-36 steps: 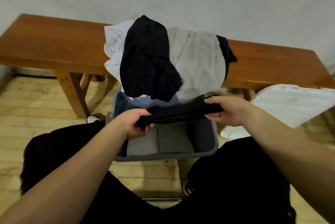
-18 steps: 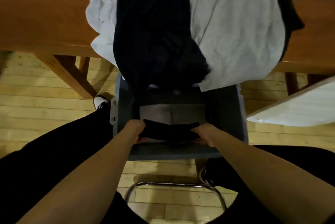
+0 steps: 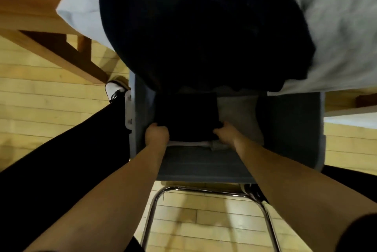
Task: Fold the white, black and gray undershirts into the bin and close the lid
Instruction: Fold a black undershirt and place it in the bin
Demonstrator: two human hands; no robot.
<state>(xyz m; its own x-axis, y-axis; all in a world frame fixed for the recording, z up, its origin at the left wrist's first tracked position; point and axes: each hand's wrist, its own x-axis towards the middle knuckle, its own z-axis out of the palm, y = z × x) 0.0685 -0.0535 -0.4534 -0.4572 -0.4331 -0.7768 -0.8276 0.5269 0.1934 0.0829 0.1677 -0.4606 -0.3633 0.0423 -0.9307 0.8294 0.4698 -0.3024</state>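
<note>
Over the plank floor (image 3: 51, 109), both hands, left hand (image 3: 157, 135) and right hand (image 3: 224, 134), apparently gripped a folded black undershirt (image 3: 187, 115) inside the gray bin (image 3: 295, 129) at frame centre; unfolded shirts (image 3: 204, 27) still draped the table (image 3: 26, 6) above, lid unclosed.

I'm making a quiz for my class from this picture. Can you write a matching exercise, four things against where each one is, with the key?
Things
1. folded black undershirt
2. folded gray undershirt
3. white shirt
4. metal chair frame

Places
A. draped over the wooden bench, upper left
B. on the floor, nearer than the bin
C. in the bin, held between the left hand and right hand
D. in the bin, right of the black one

Pairs: 1-C, 2-D, 3-A, 4-B
</note>
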